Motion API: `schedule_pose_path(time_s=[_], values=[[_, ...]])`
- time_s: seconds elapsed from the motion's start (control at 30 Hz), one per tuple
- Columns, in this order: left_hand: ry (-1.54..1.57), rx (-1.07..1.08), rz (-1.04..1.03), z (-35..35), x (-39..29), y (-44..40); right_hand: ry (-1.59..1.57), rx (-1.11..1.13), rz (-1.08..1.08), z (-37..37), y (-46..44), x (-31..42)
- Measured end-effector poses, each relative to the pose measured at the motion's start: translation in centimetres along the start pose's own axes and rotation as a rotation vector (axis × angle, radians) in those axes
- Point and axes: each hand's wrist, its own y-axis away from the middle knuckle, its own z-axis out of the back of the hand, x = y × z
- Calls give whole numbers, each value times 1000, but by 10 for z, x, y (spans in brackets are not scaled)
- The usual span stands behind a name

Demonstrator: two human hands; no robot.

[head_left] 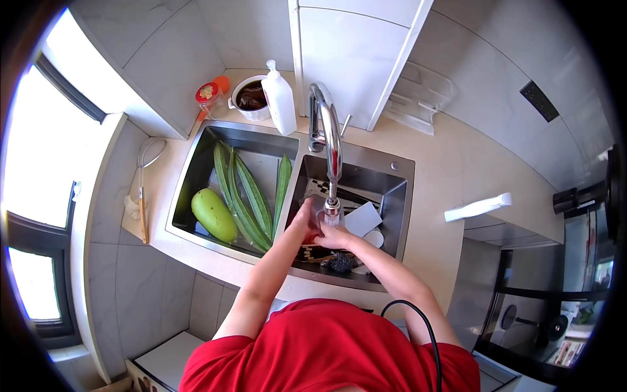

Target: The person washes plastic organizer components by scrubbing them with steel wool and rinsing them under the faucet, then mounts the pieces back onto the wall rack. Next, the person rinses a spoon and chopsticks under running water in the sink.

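Observation:
Both my hands are in the right sink basin (408, 189), under the tap (334, 150). My left hand (302, 218) closes on the left side of a clear glass-like container (317, 204), only partly visible. My right hand (334, 236) is closed at its lower right side, just below the spout. A bit of red shows under my hands; I cannot make out what it is. Around them in the basin lie a white rectangular piece (363, 219), a small white round dish (374, 239), a dark scouring ball (341, 262) and several chopsticks (356, 195).
The left basin (186, 196) holds several ridged gourds (253, 196) and a pale green gourd (214, 215). Behind stand a white pump bottle (279, 101), a pot of dark liquid (251, 98) and a red-lidded jar (209, 97). A whisk (143, 189) lies left; a white object (478, 207) lies right.

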Motion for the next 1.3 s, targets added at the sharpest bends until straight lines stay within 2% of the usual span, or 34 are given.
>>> schedule_pose_path(time_s=[0.07, 0.1, 0.13, 0.2, 0.23, 0.27, 0.33, 0.4, 0.47, 0.53, 0.6, 0.63, 0.67, 0.73, 0.77, 0.8, 0.87, 0.9, 0.93, 1.0, 1.03, 1.1, 1.13, 1.2, 1.23, 1.27, 1.3], values=[[-57, 128, -248, 20, 17, -47, -94, -57, -277, -8, -13, -8], [-21, 68, -171, -7, 18, -3, -250, -173, -250, -26, -23, -35], [-20, 66, -172, -9, 20, -2, -252, -172, -248, -26, -22, -36], [-36, 81, -220, -7, 25, -1, -886, -322, -282, -26, -15, -32], [-31, 131, -228, 5, 26, -18, -1001, -345, -306, -26, -9, -29], [-31, 132, -228, 18, 27, -32, -1000, -346, -307, -22, -3, -27], [-66, 172, -166, 27, 21, -25, -1422, -301, -281, -10, 10, -24], [-74, 192, -140, 26, 13, 2, -1469, -263, -291, -4, 18, -31], [-228, 214, -200, 21, 3, 23, -1697, -176, -262, -4, 18, -54], [-301, 244, -186, 16, -8, 42, -1696, -160, -266, 6, 23, -46], [-467, 234, -284, -1, -19, 71, -1804, -98, -310, 14, 25, -44], [-512, 357, -297, -2, -27, 74, -1825, -77, -296, 20, 29, -36], [-510, 353, -296, -4, -32, 76, -1827, -73, -299, 19, 26, -38], [-703, 310, -385, -5, -36, 77, -1807, -136, -289, 11, 17, -49], [-704, 309, -382, -3, -35, 74, -1776, -264, -442, 7, 8, -56], [-808, 245, -519, 1, -32, 65, -1781, -266, -445, 2, 1, -65], [-1010, 108, -791, 6, -24, 51, -1650, -466, -638, -6, -8, -78], [-1103, -4, -951, 2, -18, 51, -1644, -532, -662, -8, -10, -74], [-1106, -3, -949, -1, -14, 50, -1648, -534, -662, -11, -10, -68], [-879, -179, -940, -7, -8, 47, -1889, -691, -438, -15, -7, -53], [-880, -178, -940, -8, -5, 45, -1888, -693, -437, -8, -3, -40], [-689, -396, -773, -6, 0, 39, -1836, -535, -212, 4, 8, -15], [-692, -394, -775, -6, 3, 35, -1836, -538, -207, 4, 8, -15], [-636, -530, -668, -7, 11, 33, -1516, -623, -271, 4, 9, -19], [-638, -451, -645, -7, 11, 35, -1515, -628, -267, 7, 9, -23], [-640, -446, -647, -5, 11, 38, -1481, -609, -376, 13, 10, -29], [-679, -293, -587, -15, 12, 63, -1447, -590, -487, 15, 11, -34]])
